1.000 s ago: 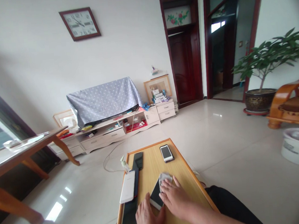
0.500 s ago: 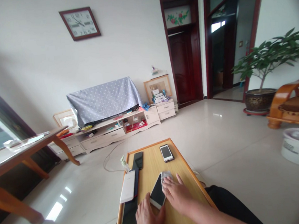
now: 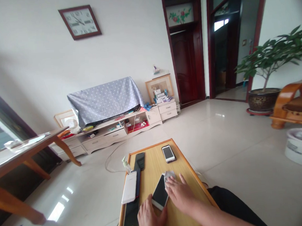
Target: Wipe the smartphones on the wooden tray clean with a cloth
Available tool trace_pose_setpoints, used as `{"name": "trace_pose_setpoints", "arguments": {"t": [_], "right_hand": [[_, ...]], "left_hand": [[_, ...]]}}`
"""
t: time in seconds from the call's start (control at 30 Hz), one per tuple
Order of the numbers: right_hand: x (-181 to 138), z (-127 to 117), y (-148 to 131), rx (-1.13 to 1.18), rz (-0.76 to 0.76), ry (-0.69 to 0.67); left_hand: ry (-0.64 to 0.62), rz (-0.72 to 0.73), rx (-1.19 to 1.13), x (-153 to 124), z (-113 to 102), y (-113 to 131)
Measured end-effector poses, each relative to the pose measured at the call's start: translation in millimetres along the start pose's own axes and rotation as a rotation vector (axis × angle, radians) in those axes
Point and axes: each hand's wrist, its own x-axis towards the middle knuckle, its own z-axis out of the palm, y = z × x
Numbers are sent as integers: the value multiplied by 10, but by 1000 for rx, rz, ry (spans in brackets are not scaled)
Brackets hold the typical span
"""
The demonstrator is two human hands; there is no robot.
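**Your hands at a black-screened smartphone (image 3: pixel 159 192), lower centre, on a pale wooden low table (image 3: pixel 155 165).**
Right hand (image 3: pixel 179 194) spreads wide over a small grey cloth (image 3: pixel 169 176) at the phone's upper corner; left hand (image 3: pixel 150 217) lies at its lower edge, grip unclear. Pressing hard could skid the phone.

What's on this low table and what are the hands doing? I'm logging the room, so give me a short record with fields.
Surface: low wooden table
Left hand: left hand at the lower edge of a smartphone
Right hand: right hand, fingers on a grey cloth at the smartphone's upper edge
Also on table: white slab-shaped device, small smartphone, pump bottle
Beyond table: potted plant, wall clock
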Motion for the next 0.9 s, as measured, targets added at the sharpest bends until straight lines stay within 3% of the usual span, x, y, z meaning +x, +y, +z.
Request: {"name": "trace_pose_setpoints", "arguments": {"t": [0.17, 0.4, 0.67, 0.9], "right_hand": [[4, 17, -17, -17, 27, 6], [-373, 149, -231, 80, -198, -62], [-62, -9, -81, -13, 3, -20], [-408, 116, -362, 131, -226, -80]], "left_hand": [[2, -12, 20, 3, 1, 17], [-61, 5, 18, 22, -14, 0], [-12, -3, 25, 13, -9, 25], [-72, 0, 23, 22, 10, -27]]}}
